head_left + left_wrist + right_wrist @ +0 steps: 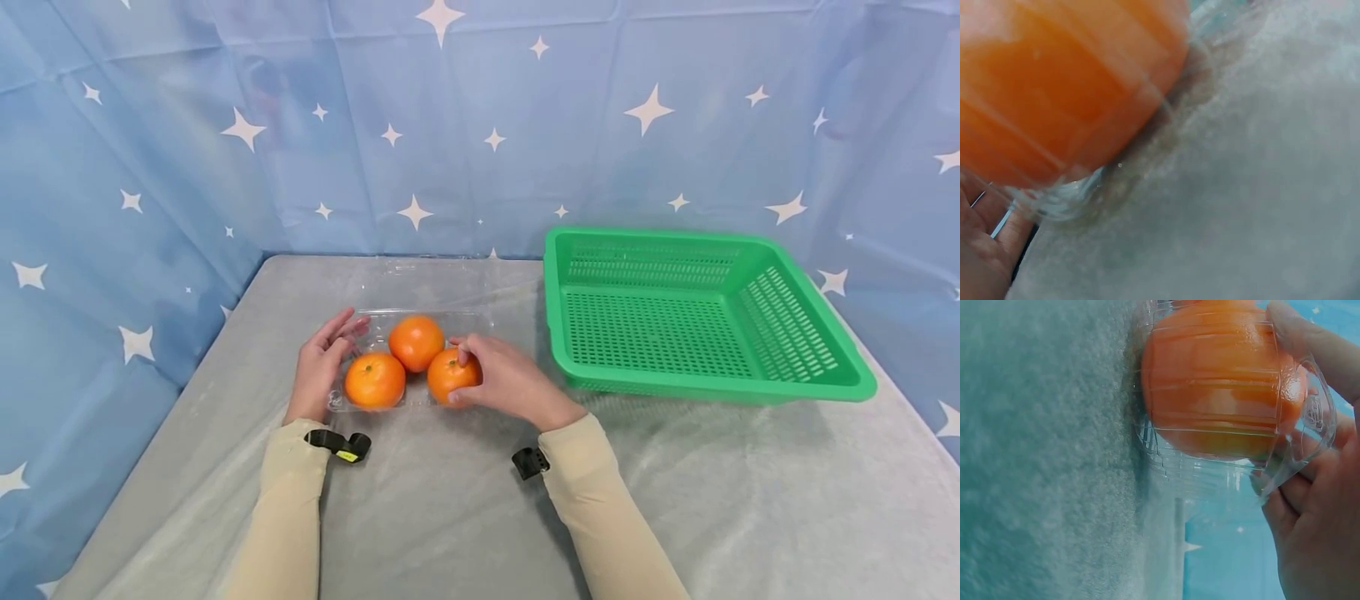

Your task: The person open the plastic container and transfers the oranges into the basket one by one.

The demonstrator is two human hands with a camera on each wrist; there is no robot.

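Observation:
Three oranges sit in a clear plastic clamshell box, its lid (427,283) folded back behind it. One orange (375,382) lies front left, another (416,342) at the back, the third (448,375) front right. My right hand (506,375) grips the front-right orange, thumb on its near side and fingers over its top. At the box's left end, my left hand (322,362) rests with fingers loosely extended beside the wall. The left wrist view shows an orange (1066,87) through the clear wall; in the right wrist view the gripped orange (1216,381) shows behind plastic.
A green plastic basket (750,387) with a slotted floor stands to the right of the box. Grey cloth (420,517) covers the table. A blue curtain with white stars (450,100) hangs along the back and sides.

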